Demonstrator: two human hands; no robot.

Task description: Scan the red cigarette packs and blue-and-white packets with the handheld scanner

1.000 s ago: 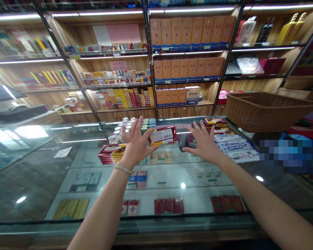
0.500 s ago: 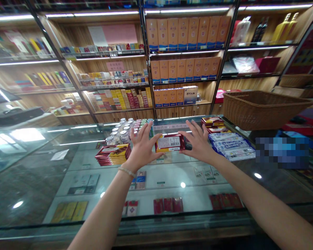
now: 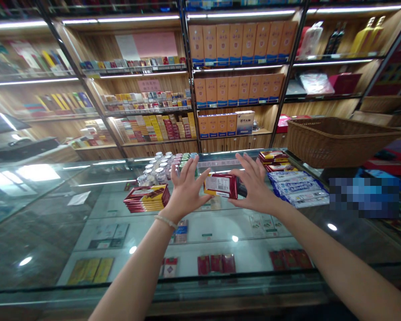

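Note:
Over the glass counter, a red-and-yellow chocolate packet (image 3: 220, 185) is held between my two hands, its white label and barcode facing me. My left hand (image 3: 187, 187) has thumb and index finger at the packet's left end, with the other fingers raised. At its right end, my right hand (image 3: 254, 183) grips with thumb and index finger. The packet is slightly tilted, right end lower. Left of my left hand lies a neat stack of similar chocolate packets (image 3: 147, 198). More red-and-yellow packets (image 3: 274, 157) are piled beyond my right hand.
Blue-and-white packets (image 3: 296, 187) lie right of my right hand, near a wicker basket (image 3: 334, 142). Several clear lidded jars (image 3: 157, 168) stand behind the stack. The glass counter (image 3: 207, 256) shows cigarette packs underneath. Shelves of orange boxes (image 3: 235, 44) line the back wall.
The packet has turned slightly between my hands, its right end dipping and its side face coming into view. Both hands stay around it, with small finger shifts. The view has shifted slightly.

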